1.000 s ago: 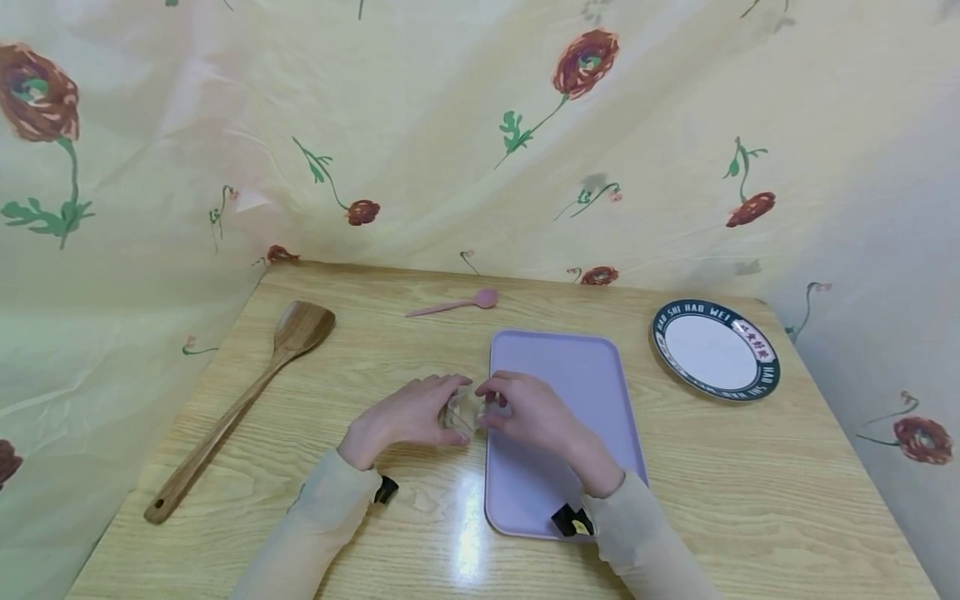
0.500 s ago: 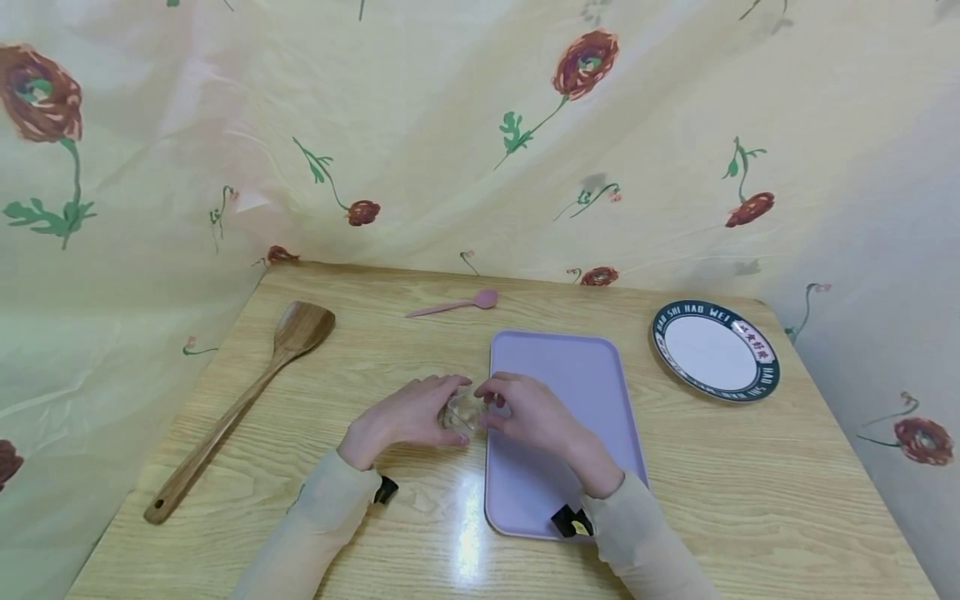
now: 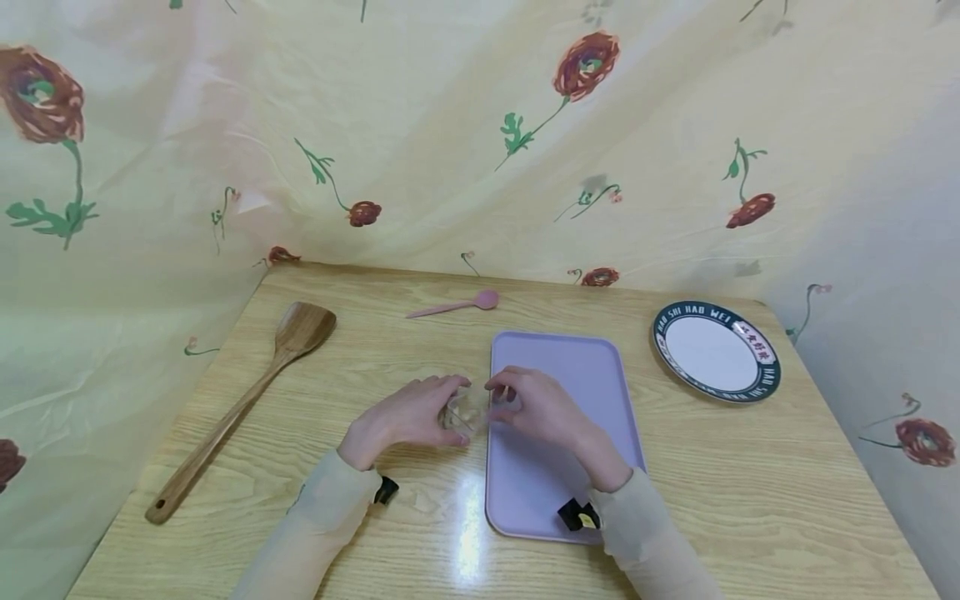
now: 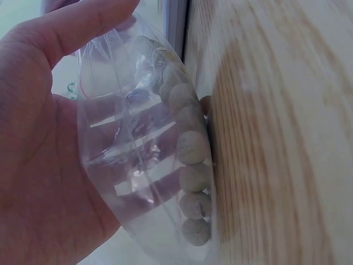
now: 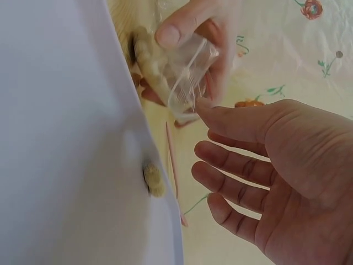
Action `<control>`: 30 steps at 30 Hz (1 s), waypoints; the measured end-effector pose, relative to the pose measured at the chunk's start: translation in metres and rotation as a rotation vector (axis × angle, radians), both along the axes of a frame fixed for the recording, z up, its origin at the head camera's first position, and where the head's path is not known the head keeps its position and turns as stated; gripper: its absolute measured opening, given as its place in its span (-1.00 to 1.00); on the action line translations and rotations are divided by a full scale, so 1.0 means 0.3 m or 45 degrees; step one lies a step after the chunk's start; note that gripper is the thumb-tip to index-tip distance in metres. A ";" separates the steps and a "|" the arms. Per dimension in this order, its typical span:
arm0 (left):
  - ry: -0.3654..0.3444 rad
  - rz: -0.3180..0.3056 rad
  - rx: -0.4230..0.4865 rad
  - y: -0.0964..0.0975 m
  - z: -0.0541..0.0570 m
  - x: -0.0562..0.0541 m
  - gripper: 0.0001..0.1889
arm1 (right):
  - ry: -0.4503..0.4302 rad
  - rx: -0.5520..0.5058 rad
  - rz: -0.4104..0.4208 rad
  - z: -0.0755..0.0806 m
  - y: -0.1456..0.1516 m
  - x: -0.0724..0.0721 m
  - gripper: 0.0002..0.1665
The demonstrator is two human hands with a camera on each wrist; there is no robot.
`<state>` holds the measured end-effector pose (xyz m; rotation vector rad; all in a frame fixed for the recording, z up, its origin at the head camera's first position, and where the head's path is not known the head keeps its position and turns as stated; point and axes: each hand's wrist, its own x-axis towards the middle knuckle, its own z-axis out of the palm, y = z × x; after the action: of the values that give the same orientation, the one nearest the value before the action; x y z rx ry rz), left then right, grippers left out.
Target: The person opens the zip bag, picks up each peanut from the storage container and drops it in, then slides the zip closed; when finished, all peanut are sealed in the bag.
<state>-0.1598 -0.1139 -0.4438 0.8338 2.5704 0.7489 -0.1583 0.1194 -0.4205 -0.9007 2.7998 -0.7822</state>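
A clear plastic bag (image 4: 127, 149) of round beige balls (image 4: 194, 176) rests low against the wooden table in the left wrist view. My left hand (image 3: 408, 417) grips its side, fingers showing through the plastic behind it. From the right, my right hand (image 3: 540, 408) pinches the bag's edge between thumb and forefinger, above the left rim of the lilac tray (image 3: 555, 354). Its other fingers are loosely bent in the right wrist view. Just inside the tray's rim lies a small beige lump (image 5: 154, 180), hidden under the right hand in the head view.
A wooden spatula (image 3: 255, 392) lies along the table's left side. Toward the back is a pink spoon (image 3: 485, 300). On the right sits a white plate with a dark lettered rim (image 3: 693, 310). A flowered cloth (image 3: 450, 125) hangs behind the table.
My right hand has shifted slightly right and up from the left hand over the last half second. The left hand keeps its place on the bag.
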 end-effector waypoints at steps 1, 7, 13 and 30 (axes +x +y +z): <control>-0.004 0.003 0.007 0.000 0.002 0.000 -0.15 | 0.001 0.003 -0.005 -0.002 0.005 -0.006 -0.63; 0.000 0.007 0.000 -0.001 0.008 0.000 -0.13 | -0.016 0.051 -0.070 -0.016 0.026 -0.049 -0.59; 0.000 0.011 -0.004 -0.004 0.003 -0.003 -0.12 | -0.031 0.115 -0.109 -0.040 0.035 -0.077 -0.58; -0.017 0.003 0.018 -0.014 0.012 -0.002 -0.14 | 0.048 0.170 -0.100 -0.098 0.022 -0.094 -0.67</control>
<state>-0.1603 -0.1181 -0.4401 0.8276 2.5577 0.7719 -0.1864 0.1259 -0.4498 -0.7968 2.8952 -0.5852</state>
